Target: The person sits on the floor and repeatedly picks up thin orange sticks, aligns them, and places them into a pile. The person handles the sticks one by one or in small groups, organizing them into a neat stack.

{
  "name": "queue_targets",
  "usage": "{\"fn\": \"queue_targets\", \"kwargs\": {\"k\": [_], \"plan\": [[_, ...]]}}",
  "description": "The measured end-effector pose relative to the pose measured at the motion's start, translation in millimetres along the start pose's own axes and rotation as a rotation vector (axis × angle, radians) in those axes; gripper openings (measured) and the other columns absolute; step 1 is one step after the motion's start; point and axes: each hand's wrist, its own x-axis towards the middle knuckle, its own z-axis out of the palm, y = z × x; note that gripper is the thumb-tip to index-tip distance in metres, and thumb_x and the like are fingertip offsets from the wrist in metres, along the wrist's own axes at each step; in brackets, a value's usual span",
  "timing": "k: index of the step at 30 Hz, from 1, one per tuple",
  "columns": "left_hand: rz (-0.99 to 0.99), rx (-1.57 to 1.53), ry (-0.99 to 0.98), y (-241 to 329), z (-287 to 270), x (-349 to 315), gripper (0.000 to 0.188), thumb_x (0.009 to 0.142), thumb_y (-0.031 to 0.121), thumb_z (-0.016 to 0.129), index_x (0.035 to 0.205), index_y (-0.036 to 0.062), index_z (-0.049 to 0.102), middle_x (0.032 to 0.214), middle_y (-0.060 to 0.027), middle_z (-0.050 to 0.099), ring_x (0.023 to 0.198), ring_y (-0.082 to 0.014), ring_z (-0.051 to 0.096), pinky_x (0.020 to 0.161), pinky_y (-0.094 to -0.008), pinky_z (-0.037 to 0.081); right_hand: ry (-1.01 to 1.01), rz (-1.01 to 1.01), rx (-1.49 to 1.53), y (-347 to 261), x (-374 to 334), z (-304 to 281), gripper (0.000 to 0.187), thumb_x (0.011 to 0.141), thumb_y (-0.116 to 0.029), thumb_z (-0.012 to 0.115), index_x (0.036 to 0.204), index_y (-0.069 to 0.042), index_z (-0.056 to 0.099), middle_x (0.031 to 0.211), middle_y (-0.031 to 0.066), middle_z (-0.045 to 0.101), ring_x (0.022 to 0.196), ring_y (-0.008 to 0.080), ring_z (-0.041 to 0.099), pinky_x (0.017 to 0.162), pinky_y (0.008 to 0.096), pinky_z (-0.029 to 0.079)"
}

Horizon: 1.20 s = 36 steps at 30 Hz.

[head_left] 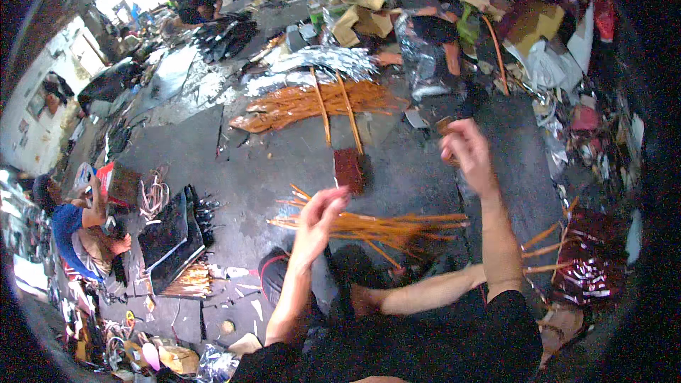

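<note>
My left hand [320, 216] is closed in a pinch over a loose bundle of orange-brown strips [404, 225]. Its fingertips come close to the lower edge of a dark red block [348, 169] on the dark floor. Whether a thin piece is between those fingers is hidden. Farther right, my right hand [468, 152] is raised with curled fingers, and a small brownish thing at their tips is too blurred to name. Two long orange strips [320, 108] run from near the block across a pile of flat orange-brown strips [277, 108].
Silvery strips [319, 64] lie behind the orange pile. Scrap sheets and bags [553, 64] heap up at the right, above a dark red shiny pile [589, 262]. At the left, a person in blue [71, 230] sits near black sheets [167, 241].
</note>
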Motion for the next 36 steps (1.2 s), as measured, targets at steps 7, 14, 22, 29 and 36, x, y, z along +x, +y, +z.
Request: {"fn": "queue_targets", "kwargs": {"k": [7, 14, 22, 29, 36], "plan": [[-0.039, -0.058, -0.008, 11.7, 85.8, -19.3, 0.018, 0.093, 0.018, 0.065, 0.095, 0.001, 0.065, 0.081, -0.0034, 0.068, 0.072, -0.0088, 0.062, 0.068, -0.0229, 0.05, -0.167, 0.107, -0.358, -33.6, -104.9, 62.7, 0.025, 0.088, -0.01, 0.067, 0.11, -0.004, 0.058, 0.093, 0.012, 0.068, 0.085, 0.0222, 0.068, 0.073, 0.0335, 0.054], [-0.047, -0.158, -0.136, 25.6, 78.3, -43.2, 0.027, 0.093, 0.016, 0.065, 0.115, -0.0003, 0.064, 0.09, -0.0048, 0.07, 0.079, -0.009, 0.064, 0.075, -0.0233, 0.052, -0.038, -0.14, -0.437, -52.2, -129.5, 68.8, 0.024, 0.082, -0.012, 0.073, 0.102, -0.004, 0.061, 0.095, 0.0132, 0.069, 0.085, 0.0299, 0.069, 0.071, 0.0365, 0.054], [0.089, -0.164, -0.142, 6.3, 60.4, -50.6, 0.022, 0.093, 0.014, 0.064, 0.11, 0.0001, 0.065, 0.093, -0.006, 0.069, 0.083, -0.011, 0.065, 0.08, -0.0252, 0.051, -0.027, -0.246, -0.42, -48.8, -131.6, 87.1, 0.021, 0.08, -0.006, 0.07, 0.098, -0.004, 0.059, 0.085, 0.0117, 0.066, 0.077, 0.0293, 0.068, 0.067, 0.0361, 0.053], [0.2, -0.133, 0.087, 0.6, 70.1, -53.8, 0.015, 0.097, 0.021, 0.059, 0.097, 0.0062, 0.061, 0.086, -0.0018, 0.064, 0.077, -0.0102, 0.058, 0.072, -0.0244, 0.047, 0.016, -0.207, -0.373, -38.8, -134.1, 106.6, 0.019, 0.079, -0.007, 0.068, 0.088, -0.006, 0.051, 0.074, 0.0108, 0.062, 0.066, 0.0302, 0.066, 0.057, 0.0398, 0.051], [0.22, -0.297, 0.158, 0.2, 54.1, -48.0, 0.013, 0.096, 0.017, 0.06, 0.099, 0.0045, 0.061, 0.086, -0.0032, 0.063, 0.078, -0.0098, 0.057, 0.075, -0.0239, 0.046, 0.006, -0.219, -0.417, -37.1, -142.3, 92.8, 0.02, 0.079, -0.007, 0.071, 0.09, -0.007, 0.055, 0.078, 0.0108, 0.065, 0.07, 0.0291, 0.068, 0.061, 0.0369, 0.054]]}}
